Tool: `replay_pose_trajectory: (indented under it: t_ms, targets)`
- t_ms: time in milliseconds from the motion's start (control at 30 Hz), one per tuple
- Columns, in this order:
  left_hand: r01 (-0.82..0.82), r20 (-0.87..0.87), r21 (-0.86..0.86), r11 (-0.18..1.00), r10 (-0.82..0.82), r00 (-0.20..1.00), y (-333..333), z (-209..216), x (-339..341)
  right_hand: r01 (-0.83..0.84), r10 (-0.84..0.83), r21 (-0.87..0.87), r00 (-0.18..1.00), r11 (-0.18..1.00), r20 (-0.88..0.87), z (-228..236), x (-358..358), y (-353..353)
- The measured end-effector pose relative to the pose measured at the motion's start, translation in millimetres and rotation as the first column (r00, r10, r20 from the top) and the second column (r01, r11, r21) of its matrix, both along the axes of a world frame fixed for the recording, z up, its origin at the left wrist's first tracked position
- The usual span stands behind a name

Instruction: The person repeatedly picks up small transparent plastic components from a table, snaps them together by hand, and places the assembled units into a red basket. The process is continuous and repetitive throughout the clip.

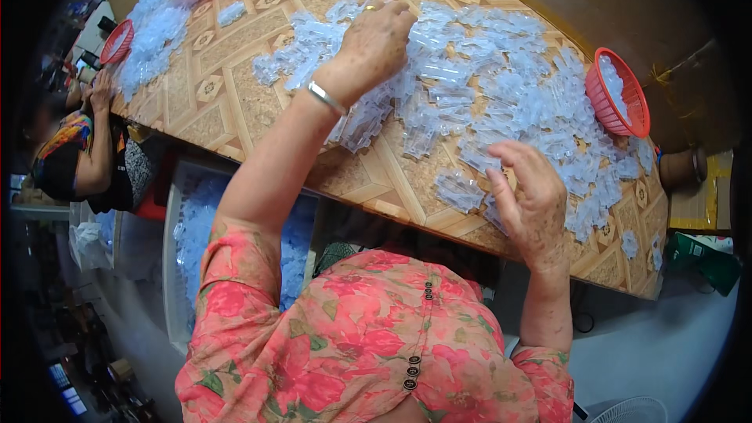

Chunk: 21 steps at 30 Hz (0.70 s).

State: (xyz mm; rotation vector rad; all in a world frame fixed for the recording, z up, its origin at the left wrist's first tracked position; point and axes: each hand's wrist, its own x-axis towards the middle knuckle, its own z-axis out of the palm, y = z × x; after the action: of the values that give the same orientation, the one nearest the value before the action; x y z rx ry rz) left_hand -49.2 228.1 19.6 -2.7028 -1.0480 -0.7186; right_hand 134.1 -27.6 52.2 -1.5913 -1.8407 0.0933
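Reading the table from its front edge, we find a small cluster of clear plastic pieces lying close to that edge, left of our right grip and just beside its thumb. The right grip is spread, thumb apart from the fingers, its opening turned toward the table's left end; whether the thumb tip touches a piece we cannot tell. A flat clear piece lies between the cluster and the broad heap of clear plastic pieces, its long axis seeming to run roughly along the front edge, so we judge that a grip closing from the right would meet its end before its sides. Our left grip is farther from the front edge, above the heap, fingers bent downward; the tips are hidden, so we cannot tell whether they pinch anything. A longer clear strip lies near it, long axis reaching toward the table's right end. For the small cluster the right grip is the nearer, and we judge the way short: from the thumb tip, leftward and slightly toward the front edge.
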Motion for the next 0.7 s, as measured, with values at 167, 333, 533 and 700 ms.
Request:
replay_pose_trajectory:
  t_ms: [167, 333, 533, 700]
  targets:
    - [0.054, -0.107, -0.238, 0.97, -0.081, 0.991, 27.7, -6.7, 6.8, 0.04, -0.042, -0.019, 0.985, 0.999, -0.17, -15.2, -6.8, -21.3]
    - [0.107, -0.07, -0.287, 0.952, -0.132, 0.989, 11.0, 1.2, 10.1, 0.09, -0.085, 0.01, 0.971, 0.996, -0.225, -23.4, -0.7, -35.9]
    - [0.341, 0.211, -0.013, 0.94, -0.33, 0.92, -38.7, 10.5, 4.0, 0.152, -0.175, -0.087, 0.898, 0.984, -0.404, -26.6, 0.5, -42.8]
    - [0.569, 0.429, -0.036, 0.822, -0.501, 0.752, -110.9, 26.8, 13.8, 0.099, -0.157, -0.123, 0.554, 0.988, -0.818, -29.6, -12.3, -33.0]
